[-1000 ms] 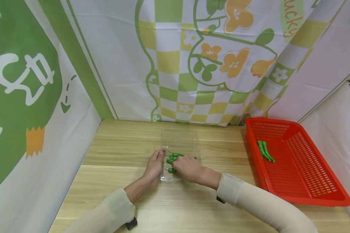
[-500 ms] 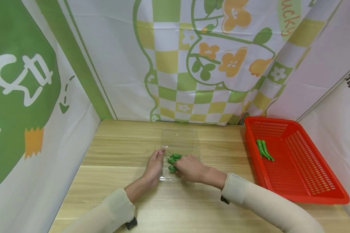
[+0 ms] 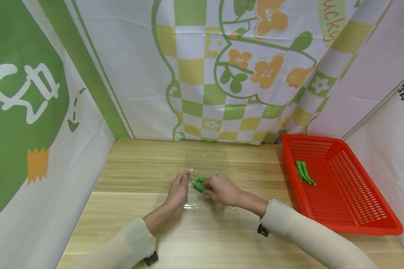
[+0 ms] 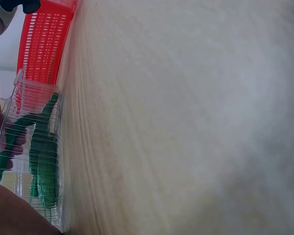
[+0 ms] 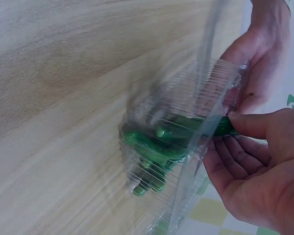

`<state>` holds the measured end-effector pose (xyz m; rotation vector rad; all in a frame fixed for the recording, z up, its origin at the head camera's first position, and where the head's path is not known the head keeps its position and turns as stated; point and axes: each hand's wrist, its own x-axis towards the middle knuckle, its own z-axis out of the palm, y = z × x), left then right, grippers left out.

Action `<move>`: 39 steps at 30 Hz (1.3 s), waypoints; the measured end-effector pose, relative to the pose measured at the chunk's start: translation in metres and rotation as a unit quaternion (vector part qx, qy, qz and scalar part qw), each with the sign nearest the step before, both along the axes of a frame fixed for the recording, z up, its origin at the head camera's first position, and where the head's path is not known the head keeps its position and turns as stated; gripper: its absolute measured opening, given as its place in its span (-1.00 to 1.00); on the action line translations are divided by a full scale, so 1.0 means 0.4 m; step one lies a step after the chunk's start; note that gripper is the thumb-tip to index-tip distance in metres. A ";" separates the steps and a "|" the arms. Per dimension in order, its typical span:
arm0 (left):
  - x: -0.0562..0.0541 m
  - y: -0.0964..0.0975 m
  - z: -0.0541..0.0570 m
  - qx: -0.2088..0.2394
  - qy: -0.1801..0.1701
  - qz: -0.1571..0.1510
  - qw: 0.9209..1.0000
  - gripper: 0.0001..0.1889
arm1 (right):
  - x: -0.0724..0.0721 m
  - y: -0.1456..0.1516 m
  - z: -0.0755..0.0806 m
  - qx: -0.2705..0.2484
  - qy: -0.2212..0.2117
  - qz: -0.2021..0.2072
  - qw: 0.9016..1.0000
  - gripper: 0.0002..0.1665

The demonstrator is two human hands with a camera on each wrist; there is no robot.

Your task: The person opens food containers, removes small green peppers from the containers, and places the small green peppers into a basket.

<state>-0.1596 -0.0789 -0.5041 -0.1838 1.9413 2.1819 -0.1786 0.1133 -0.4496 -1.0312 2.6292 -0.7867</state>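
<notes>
A clear plastic box (image 3: 195,206) stands on the table with its lid folded back. My left hand (image 3: 177,192) grips its left side, thumb at the rim. My right hand (image 3: 222,189) reaches over the box from the right. Between thumb and fingers it pinches the end of a green chili pepper (image 5: 224,126), tilted at the rim in the right wrist view. Several more chili peppers (image 4: 43,166) lie on the box floor, seen through the ribbed wall from the left wrist. From the head view the right hand hides part of them.
A red plastic basket (image 3: 343,201) stands at the table's right side, with a few green chili peppers (image 3: 304,172) at its left wall. The wooden table (image 3: 128,168) meets a printed curtain (image 3: 215,93) at the back.
My right hand has shifted slightly right and turned, and the pepper in its fingers now lies over the others. The left hand stays at the box's side.
</notes>
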 end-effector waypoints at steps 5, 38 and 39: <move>0.002 0.000 0.002 -0.001 0.001 -0.002 1.000 -0.52 | 0.000 0.007 0.017 -0.031 -0.005 -0.018 0.999 -0.92; -0.001 0.002 -0.001 0.010 0.011 0.006 1.000 -0.53 | -0.027 0.097 0.135 -0.040 0.069 -0.074 0.994 -0.90; -0.001 0.002 -0.002 0.011 0.011 0.005 1.000 -0.53 | -0.028 0.103 0.138 -0.037 0.070 -0.079 0.994 -0.91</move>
